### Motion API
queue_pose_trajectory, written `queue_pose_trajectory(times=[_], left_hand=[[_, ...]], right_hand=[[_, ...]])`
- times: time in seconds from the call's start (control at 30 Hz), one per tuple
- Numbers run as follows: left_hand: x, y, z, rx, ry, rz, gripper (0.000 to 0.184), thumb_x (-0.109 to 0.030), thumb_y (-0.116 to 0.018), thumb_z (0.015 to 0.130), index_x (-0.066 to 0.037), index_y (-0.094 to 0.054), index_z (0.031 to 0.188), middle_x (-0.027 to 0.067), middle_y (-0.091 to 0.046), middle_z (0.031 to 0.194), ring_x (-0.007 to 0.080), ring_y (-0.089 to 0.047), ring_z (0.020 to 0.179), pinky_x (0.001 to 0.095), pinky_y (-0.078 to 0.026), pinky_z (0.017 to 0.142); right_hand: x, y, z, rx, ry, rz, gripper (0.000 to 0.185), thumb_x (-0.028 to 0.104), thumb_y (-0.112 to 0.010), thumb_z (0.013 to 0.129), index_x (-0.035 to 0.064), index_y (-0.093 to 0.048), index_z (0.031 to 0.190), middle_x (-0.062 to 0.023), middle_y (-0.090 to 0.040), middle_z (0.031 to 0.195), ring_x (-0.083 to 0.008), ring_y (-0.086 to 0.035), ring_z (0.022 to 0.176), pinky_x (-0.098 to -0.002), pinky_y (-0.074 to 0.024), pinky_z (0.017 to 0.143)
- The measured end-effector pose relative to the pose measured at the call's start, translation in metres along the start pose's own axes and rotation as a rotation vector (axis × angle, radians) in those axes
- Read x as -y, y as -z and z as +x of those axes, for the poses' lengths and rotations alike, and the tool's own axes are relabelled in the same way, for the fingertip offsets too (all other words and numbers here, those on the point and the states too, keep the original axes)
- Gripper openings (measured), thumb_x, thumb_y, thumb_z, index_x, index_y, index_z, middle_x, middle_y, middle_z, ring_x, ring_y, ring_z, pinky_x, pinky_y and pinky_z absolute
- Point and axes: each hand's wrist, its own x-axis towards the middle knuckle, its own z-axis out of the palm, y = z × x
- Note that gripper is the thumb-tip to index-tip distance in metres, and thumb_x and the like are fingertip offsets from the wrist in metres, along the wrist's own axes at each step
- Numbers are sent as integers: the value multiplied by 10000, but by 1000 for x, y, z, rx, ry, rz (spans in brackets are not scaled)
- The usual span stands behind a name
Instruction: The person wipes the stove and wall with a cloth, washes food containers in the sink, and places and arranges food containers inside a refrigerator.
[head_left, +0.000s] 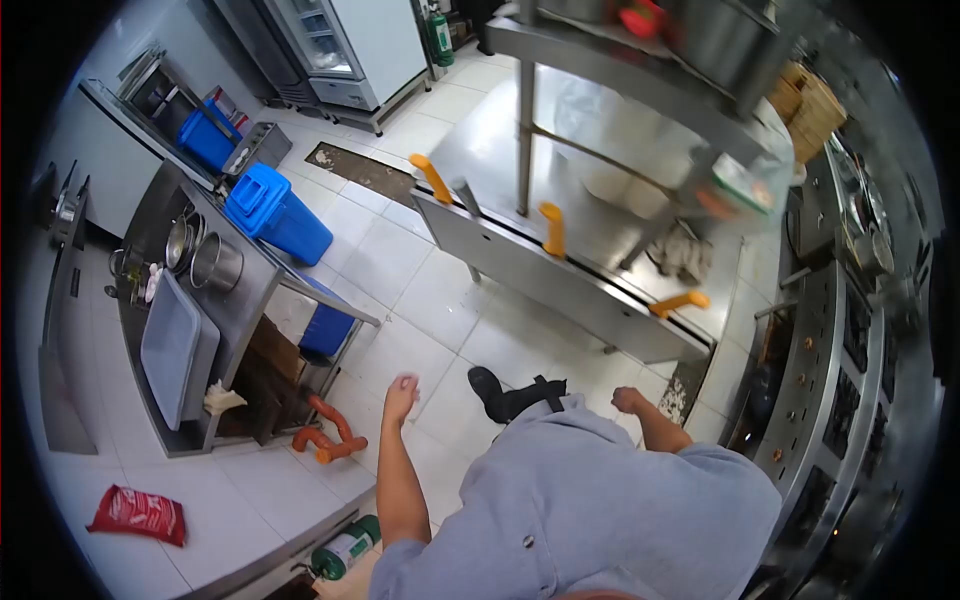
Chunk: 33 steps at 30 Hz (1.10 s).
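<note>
My left hand (402,398) hangs in the air over the white tiled floor (440,300), near the orange pipes (330,430). Its fingers look loosely bent and apart, a little smeared, with nothing seen in them. On the other side my right hand (628,400) swings low by my hip, fingers curled in and no object showing. In front of it stands a steel work table (560,285) with several orange-yellow handles (553,230) along its near edge. Neither hand touches anything. A black boot (487,393) steps forward between them.
A steel sink counter at left bears a grey tray (178,350) and metal pots (215,262). A blue bin (277,213) stands beyond it. A red packet (138,515) lies on the tiled ledge. Stoves (830,380) line the right. A shelf (620,60) rises above the table.
</note>
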Motion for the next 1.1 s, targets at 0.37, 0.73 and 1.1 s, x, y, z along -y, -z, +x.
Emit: queue_pose_trajectory(times=[0.37, 0.73, 1.1], left_hand=[[212, 68, -123, 270, 1067, -657, 460, -429, -501, 941, -73, -501, 1231, 115, -607, 972, 258, -590, 815, 401, -489, 685], [16, 209, 206, -1, 497, -244, 305, -254, -506, 955, -46, -572, 1169, 68, -616, 881, 157, -575, 710, 318, -471, 592], [-263, 290, 582, 258, 107, 150, 234, -232, -587, 923, -35, -551, 1045, 65, -586, 792, 131, -550, 627, 242, -432, 499]], right_hand=[[223, 232, 195, 76, 95, 220, 394, 316, -579, 837, 48, -631, 1121, -185, -658, 1093, -362, -612, 1028, -415, -486, 893], [525, 556, 282, 106, 682, 509, 414, 271, -516, 960, 47, -509, 1308, -175, -617, 1167, -311, -603, 1028, -395, -471, 899], [446, 763, 253, -811, 175, 596, 381, 222, -561, 924, 28, -547, 1251, -186, -619, 1120, -351, -586, 1039, -410, -466, 895]])
